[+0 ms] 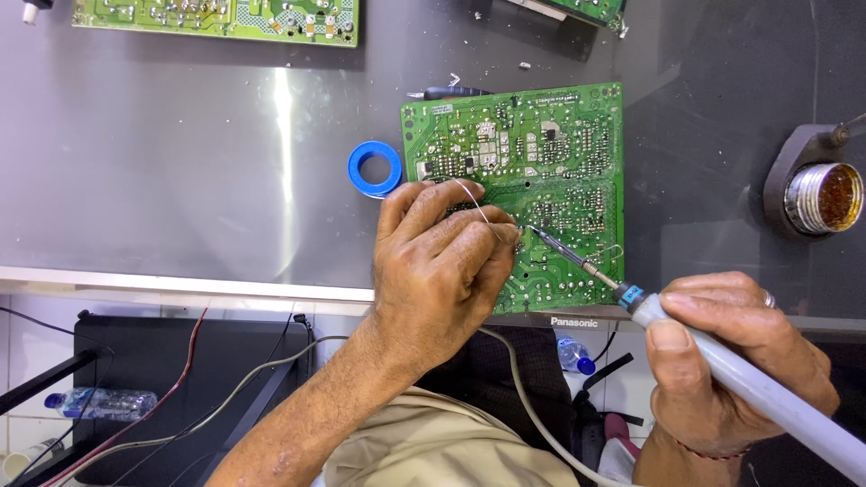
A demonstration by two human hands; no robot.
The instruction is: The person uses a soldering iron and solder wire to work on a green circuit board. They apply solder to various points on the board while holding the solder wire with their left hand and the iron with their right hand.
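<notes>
A green circuit board [559, 153] lies solder side up on a dark grey bench top [180, 180]. My left hand [442, 261] rests on the board's near left part and pinches a thin solder wire [478, 203] that loops over my fingers. My right hand [735, 361] grips a soldering iron [767, 388] with a pale grey handle. The iron's tip [538, 234] touches the board just beside the end of the wire, close to my left fingertips.
A blue spool [375, 169] sits left of the board. At the right edge stands a metal holder with brass cleaning wool [823, 197]. More green boards [216, 18] lie at the far edge. Cables and a water bottle [99, 403] lie below the bench.
</notes>
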